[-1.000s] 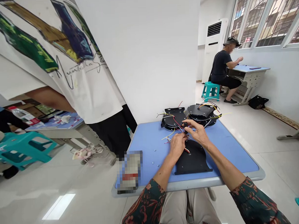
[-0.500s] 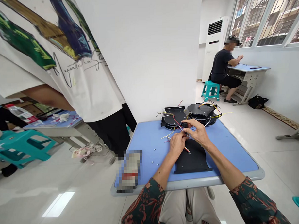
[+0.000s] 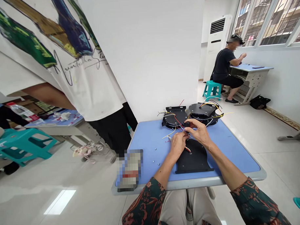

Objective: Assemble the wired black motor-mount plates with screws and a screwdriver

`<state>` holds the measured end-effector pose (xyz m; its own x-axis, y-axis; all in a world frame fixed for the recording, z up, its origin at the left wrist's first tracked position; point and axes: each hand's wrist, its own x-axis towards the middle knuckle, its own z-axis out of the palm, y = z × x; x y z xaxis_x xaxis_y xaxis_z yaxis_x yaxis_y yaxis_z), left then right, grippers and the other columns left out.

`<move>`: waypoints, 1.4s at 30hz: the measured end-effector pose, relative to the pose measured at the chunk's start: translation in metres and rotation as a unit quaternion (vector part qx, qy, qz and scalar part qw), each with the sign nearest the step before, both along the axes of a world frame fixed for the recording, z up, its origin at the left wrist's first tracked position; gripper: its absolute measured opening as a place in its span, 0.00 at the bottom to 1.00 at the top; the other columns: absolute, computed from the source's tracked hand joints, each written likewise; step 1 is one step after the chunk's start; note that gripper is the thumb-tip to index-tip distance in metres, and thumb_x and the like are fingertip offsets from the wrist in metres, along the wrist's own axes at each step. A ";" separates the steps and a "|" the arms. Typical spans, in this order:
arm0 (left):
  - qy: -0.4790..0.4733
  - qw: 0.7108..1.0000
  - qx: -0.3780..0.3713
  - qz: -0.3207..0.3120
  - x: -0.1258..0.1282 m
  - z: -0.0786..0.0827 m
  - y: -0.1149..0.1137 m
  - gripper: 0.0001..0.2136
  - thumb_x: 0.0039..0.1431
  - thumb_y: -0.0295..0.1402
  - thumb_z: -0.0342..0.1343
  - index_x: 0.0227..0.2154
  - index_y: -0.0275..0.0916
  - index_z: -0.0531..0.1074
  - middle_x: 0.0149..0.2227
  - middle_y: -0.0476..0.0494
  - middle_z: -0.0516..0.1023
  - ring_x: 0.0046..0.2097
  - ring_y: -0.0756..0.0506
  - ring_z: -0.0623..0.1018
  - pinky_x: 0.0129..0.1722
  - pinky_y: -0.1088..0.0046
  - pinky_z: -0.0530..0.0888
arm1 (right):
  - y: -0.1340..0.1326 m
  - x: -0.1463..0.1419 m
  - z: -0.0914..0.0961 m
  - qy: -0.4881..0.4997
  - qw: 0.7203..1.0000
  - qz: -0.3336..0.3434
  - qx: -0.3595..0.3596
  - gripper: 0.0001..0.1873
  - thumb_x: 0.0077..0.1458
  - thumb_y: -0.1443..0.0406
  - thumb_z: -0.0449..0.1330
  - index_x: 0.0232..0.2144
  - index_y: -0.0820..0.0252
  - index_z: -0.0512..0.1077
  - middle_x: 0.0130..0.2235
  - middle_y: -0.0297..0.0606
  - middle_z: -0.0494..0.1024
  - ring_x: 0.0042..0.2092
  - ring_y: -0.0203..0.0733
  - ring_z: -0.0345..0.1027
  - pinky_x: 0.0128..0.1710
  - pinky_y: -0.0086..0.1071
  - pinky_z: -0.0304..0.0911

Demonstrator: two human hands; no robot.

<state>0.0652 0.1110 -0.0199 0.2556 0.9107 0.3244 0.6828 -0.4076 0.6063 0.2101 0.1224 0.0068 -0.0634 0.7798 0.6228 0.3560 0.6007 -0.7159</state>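
While I watch from afar, the left hand (image 3: 178, 145) pinches thin coloured wires (image 3: 183, 132) between its fingertips, and the right hand (image 3: 200, 132) pinches a small black piece (image 3: 187, 124) just beside them, both above a black plate (image 3: 194, 160) on the blue surface (image 3: 227, 159), near the middle of the frame. Against the earlier frame the hands have hardly moved, and only the view has shifted slightly, with the wired black disc assemblies (image 3: 174, 119) just beyond them.

Two wired discs (image 3: 174, 118) on desk (image 3: 151, 151), flat bracket (image 3: 193, 161) before them, co-worker (image 3: 221, 65) behind
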 end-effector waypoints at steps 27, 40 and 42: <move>-0.031 0.999 -0.014 0.002 0.000 -0.001 0.000 0.02 0.61 0.27 0.63 0.32 0.38 0.78 0.33 0.46 0.82 0.36 0.46 0.78 0.40 0.72 0.69 | 0.002 -0.001 0.001 -0.002 0.999 -0.029 0.033 0.14 0.57 0.59 0.65 0.46 0.53 0.77 0.34 0.34 0.75 0.34 0.41 0.68 0.39 0.36 0.68; -0.077 0.996 -0.035 0.011 0.000 -0.003 0.001 0.03 0.60 0.26 0.62 0.31 0.38 0.79 0.29 0.49 0.80 0.34 0.47 0.77 0.39 0.73 0.69 | -0.006 0.002 0.006 -0.033 0.998 0.023 0.049 0.14 0.64 0.55 0.59 0.47 0.54 0.75 0.45 0.40 0.79 0.44 0.45 0.72 0.48 0.40 0.68; -0.065 0.998 -0.026 0.011 0.000 -0.003 0.001 0.03 0.60 0.28 0.62 0.31 0.38 0.78 0.29 0.49 0.80 0.34 0.47 0.78 0.39 0.73 0.69 | -0.005 0.002 0.007 -0.049 0.997 -0.004 0.065 0.14 0.60 0.54 0.63 0.45 0.54 0.77 0.43 0.40 0.79 0.41 0.44 0.71 0.46 0.39 0.68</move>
<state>0.0657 0.1123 -0.0233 0.1948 0.9322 0.3050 0.6061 -0.3589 0.7098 0.2119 0.1170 0.0142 -0.1226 0.6931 0.7103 0.4259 0.6832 -0.5931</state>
